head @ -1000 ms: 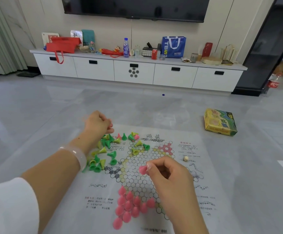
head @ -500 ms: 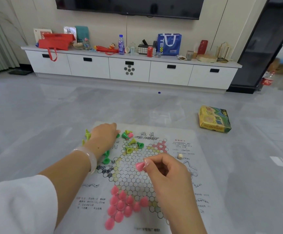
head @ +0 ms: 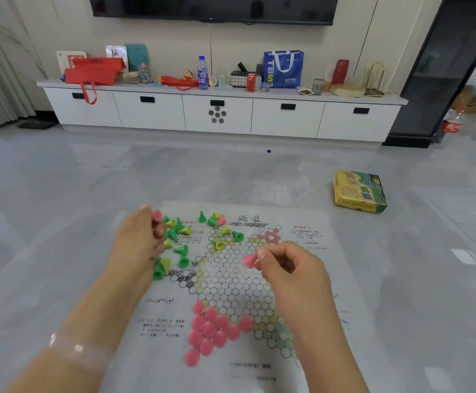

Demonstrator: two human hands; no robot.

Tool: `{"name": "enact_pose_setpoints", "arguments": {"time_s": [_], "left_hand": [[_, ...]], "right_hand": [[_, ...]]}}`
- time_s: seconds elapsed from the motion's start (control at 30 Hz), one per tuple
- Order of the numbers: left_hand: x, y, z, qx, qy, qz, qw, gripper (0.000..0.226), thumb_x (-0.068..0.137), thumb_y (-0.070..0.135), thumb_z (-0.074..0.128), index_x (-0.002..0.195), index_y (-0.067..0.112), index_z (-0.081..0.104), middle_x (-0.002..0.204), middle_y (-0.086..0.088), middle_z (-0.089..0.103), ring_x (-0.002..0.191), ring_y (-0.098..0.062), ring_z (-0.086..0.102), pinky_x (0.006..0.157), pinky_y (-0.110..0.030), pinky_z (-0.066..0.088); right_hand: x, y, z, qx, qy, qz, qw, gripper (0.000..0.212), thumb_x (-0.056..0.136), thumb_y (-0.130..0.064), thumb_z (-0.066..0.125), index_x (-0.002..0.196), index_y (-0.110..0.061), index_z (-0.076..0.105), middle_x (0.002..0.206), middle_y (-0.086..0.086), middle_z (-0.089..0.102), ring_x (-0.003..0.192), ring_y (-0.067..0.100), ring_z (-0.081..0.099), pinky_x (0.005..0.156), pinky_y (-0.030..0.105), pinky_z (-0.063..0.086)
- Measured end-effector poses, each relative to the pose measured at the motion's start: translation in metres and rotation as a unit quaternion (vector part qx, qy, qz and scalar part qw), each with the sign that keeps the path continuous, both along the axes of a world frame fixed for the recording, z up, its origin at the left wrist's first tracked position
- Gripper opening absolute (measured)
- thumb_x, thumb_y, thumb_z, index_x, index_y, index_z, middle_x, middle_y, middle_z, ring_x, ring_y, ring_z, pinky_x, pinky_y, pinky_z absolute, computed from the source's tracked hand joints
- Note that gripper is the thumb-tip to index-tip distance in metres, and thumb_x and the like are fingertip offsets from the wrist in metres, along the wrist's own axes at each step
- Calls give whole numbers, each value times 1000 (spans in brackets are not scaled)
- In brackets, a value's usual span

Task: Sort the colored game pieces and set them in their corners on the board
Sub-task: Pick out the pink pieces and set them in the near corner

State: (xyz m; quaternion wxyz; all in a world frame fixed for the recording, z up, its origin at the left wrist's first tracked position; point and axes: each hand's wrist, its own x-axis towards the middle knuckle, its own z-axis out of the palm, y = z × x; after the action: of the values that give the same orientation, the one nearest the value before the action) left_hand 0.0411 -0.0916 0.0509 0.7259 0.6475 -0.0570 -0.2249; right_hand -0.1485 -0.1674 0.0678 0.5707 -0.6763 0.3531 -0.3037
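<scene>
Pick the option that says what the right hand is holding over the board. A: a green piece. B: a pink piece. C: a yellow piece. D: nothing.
B: the right hand pinches a pink piece between thumb and fingertip above the board, apart from the pink group standing in the near corner.

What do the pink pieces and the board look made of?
Pink pieces: likely moulded plastic, smooth with a slight sheen, uniform colour. Board: seemingly a thin printed paper or plastic sheet, lying flat on the floor, faintly glossy; which one is unclear.
</scene>
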Motion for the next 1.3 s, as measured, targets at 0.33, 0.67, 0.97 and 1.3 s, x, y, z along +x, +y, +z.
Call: {"name": "enact_pose_setpoints", "arguments": {"time_s": [0.33, 0.67, 0.97, 1.3], "left_hand": [[-47, 53, -5, -225, 354, -26, 907, 11, 73, 2, 40, 65, 8, 44, 50, -5, 49, 33, -8, 37, 32, -11, 30], [-52, 69, 6, -273, 339, 30, 900, 19, 89, -5, 36, 91, -2, 55, 58, -10, 58, 45, -13, 59, 63, -29, 58], [-50, 79, 6, -270, 369, 28, 889, 20, 87, -4, 35, 91, 0, 55, 48, -10, 60, 41, -12, 59, 54, -21, 56], [-48, 79, 5, -286, 382, 18, 879, 21, 85, -5, 35, 89, 0, 55, 50, -11, 59, 40, -13, 58, 54, -21, 55]], "right_hand": [[-1, 11, -13, 1, 77, 30, 997, 20, 84, -14, 60, 67, -20, 70, 74, -11, 72, 57, -9, 54, 72, 24, 45], [9, 10, -30, -14, 170, 48, 984, 16, 84, -13, 61, 72, -17, 70, 76, -8, 71, 70, 5, 63, 60, 17, 49], [10, 12, -31, 28, 220, 98, 970, 11, 83, -6, 59, 78, -7, 68, 66, -3, 72, 51, 5, 64, 60, 28, 49], [8, 11, -35, 25, 217, 93, 971, 9, 82, -5, 62, 76, -7, 68, 60, -4, 70, 51, 3, 63, 59, 27, 48]]}}
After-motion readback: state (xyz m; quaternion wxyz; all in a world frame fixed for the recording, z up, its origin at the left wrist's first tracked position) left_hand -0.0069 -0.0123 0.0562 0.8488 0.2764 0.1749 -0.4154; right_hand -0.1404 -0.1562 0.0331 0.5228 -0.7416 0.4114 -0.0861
